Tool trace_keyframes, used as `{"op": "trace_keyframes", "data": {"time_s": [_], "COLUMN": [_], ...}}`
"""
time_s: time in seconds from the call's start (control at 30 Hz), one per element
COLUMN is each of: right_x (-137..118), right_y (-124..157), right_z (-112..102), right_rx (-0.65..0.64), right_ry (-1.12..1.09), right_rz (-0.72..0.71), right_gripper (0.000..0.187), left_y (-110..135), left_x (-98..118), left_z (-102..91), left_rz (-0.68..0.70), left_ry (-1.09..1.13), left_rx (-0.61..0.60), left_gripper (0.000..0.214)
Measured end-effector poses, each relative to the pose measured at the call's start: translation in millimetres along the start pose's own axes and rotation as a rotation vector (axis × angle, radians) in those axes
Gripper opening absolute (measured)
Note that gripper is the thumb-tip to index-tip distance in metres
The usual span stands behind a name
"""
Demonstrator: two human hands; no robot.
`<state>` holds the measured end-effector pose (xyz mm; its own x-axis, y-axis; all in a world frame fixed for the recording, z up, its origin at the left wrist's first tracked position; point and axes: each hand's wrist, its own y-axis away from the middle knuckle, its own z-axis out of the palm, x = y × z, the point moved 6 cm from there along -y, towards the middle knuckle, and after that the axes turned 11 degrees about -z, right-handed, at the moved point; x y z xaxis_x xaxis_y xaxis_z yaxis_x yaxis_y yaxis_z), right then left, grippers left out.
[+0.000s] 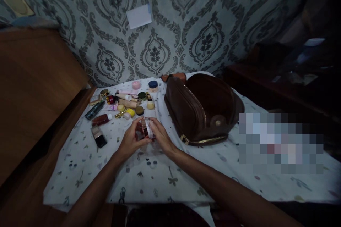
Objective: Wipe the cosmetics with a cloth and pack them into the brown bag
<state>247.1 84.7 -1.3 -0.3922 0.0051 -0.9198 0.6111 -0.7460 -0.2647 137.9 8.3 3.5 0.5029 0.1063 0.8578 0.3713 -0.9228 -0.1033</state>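
Both hands are closed around a small cosmetic jar (145, 128) with a brownish body and a pale side, tilted over the near middle of the cloth. My left hand (129, 138) grips it from the left, thumb underneath. My right hand (163, 137) has its fingers on the pale side. Just beyond lie several cosmetics: a round dark-lidded jar (139, 110), a yellow item (130, 112), a bottle of reddish-brown liquid (101, 119) and a wide flat brush (98, 137). To the right stands a brown toiletry bag (183, 113), unzipped, its inside dark.
A patterned white cloth (149, 184) covers the table. Behind are a pink jar (136, 84) and a blue-lidded jar (153, 86), near the wallpapered wall (170, 42). Wooden furniture (34, 88) stands at left. A pixelated patch hides part of the right side.
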Motion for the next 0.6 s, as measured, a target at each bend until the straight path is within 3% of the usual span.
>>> {"op": "trace_keyframes", "data": {"time_s": [0.33, 0.6], "right_x": [8.0, 4.9], "right_y": [2.3, 0.6], "right_z": [-2.7, -2.8], "right_rx": [-0.054, -0.011], "right_ry": [0.072, 0.062], "right_rz": [-0.025, -0.042], "right_gripper": [0.043, 0.04], "left_y": [1.7, 2.0], "left_x": [1.7, 3.4], "left_z": [-0.9, -1.2], "left_rz": [0.005, 0.033], "left_ry": [0.03, -0.04], "left_rx": [-0.026, 0.025], "left_gripper": [0.082, 0.082]}}
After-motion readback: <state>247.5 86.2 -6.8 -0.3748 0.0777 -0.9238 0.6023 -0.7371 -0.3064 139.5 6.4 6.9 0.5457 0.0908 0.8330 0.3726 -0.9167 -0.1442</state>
